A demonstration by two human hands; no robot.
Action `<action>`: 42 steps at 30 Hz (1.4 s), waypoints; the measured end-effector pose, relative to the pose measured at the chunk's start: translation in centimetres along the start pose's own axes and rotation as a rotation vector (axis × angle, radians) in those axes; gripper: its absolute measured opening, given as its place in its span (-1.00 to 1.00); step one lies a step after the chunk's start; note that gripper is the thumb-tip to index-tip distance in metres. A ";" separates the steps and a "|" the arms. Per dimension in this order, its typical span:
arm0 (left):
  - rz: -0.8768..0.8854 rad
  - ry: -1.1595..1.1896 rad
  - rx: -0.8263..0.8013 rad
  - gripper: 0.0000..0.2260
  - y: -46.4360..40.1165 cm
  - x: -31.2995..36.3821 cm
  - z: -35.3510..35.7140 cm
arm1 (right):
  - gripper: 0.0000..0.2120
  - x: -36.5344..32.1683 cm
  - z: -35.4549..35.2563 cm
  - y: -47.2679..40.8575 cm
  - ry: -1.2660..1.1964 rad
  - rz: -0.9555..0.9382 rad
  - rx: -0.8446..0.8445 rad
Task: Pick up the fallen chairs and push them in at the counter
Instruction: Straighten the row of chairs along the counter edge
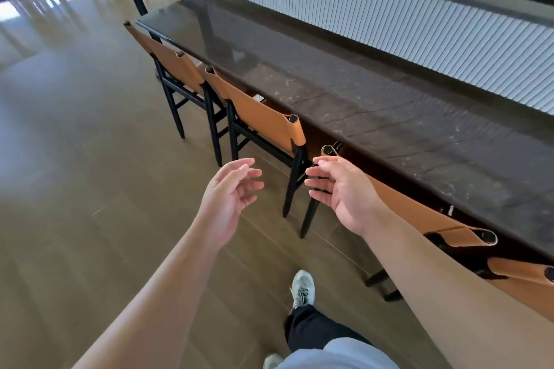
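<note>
Tan leather, black-framed chairs [263, 126] stand upright, tucked along the dark marble worktop [374, 105], likely clearing the walkway. Left hand [230, 189] and right hand [338, 189] hover spread, gripping nothing

chairs [263, 126] — tan leather, black frames | counter [374, 105] — glossy (veined) stone

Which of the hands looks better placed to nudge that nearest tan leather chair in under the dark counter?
The right hand, probably. It hovers open just beside the top rail of the nearest tan leather chair at the dark stone counter. The left hand hangs open over bare floor, farther out.
</note>
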State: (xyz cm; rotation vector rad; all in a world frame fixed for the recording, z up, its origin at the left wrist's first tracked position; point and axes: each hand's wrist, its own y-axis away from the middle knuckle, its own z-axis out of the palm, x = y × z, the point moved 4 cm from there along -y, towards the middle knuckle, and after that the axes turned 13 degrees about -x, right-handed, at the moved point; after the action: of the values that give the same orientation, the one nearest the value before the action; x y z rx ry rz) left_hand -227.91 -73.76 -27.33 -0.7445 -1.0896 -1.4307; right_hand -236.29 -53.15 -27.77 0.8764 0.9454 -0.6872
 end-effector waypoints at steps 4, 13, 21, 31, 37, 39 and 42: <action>-0.033 -0.052 0.042 -0.79 -4.0 1.0 -0.1 | -0.85 -0.5 -0.7 -4.9 -0.058 0.036 0.005; -0.064 -0.122 0.054 -0.80 -14.7 4.1 1.2 | -0.84 -3.7 -3.0 -13.9 -0.111 0.049 -0.041; -0.093 -0.160 0.027 -0.81 -20.1 5.7 0.5 | -0.84 -5.0 -4.4 -17.8 -0.118 0.069 -0.036; -0.114 -0.135 -0.043 -0.80 -28.0 8.0 -4.8 | -0.86 -5.2 -2.2 -23.9 -0.146 0.042 0.059; -0.214 -0.123 -0.211 -0.73 -35.4 9.0 -11.0 | -0.84 -3.9 0.4 -29.8 -0.194 0.065 0.286; -0.253 -0.105 -0.244 -0.77 -37.4 9.6 -13.8 | -0.84 -3.7 2.3 -31.6 -0.238 0.076 0.373; -0.291 -0.114 -0.308 -0.78 -40.7 10.3 -17.5 | -0.86 -4.3 5.2 -34.7 -0.209 0.065 0.437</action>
State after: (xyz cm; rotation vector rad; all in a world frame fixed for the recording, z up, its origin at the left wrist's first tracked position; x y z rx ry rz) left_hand -266.95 -96.41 -32.91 -0.9217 -1.1100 -1.8510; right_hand -264.37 -73.85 -33.61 1.1864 0.5838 -0.9283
